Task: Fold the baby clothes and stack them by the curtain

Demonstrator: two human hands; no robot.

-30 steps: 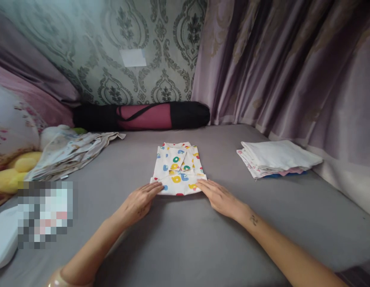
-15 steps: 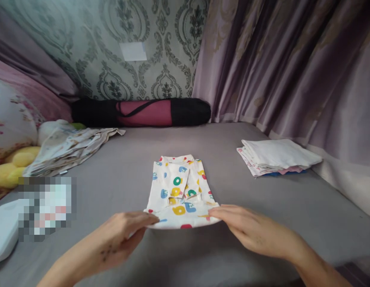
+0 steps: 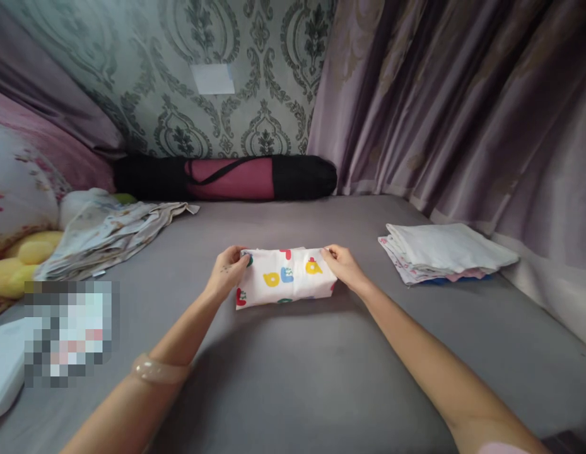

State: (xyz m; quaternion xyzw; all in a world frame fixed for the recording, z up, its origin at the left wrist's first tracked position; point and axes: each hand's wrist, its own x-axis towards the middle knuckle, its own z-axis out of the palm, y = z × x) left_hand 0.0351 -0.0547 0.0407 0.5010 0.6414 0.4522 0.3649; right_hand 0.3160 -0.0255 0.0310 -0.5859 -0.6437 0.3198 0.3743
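A small white garment (image 3: 284, 276) printed with coloured letters lies folded in half on the grey bed sheet (image 3: 293, 366), at the middle of the view. My left hand (image 3: 228, 270) pinches its far left corner, fingers closed on the cloth. My right hand (image 3: 342, 266) grips the far right corner the same way. Both arms reach forward from the bottom of the frame.
A stack of folded white and pink clothes (image 3: 444, 252) sits to the right near the curtain (image 3: 463, 107). Crumpled unfolded cloth (image 3: 108, 236) lies at left beside a yellow plush toy (image 3: 18, 261). A black and maroon rolled bag (image 3: 226, 178) lies along the wall.
Both hands took the near edge of the garment, lifted it and carried it over to the far edge, folding the garment in half. The hands now rest at the far corners.
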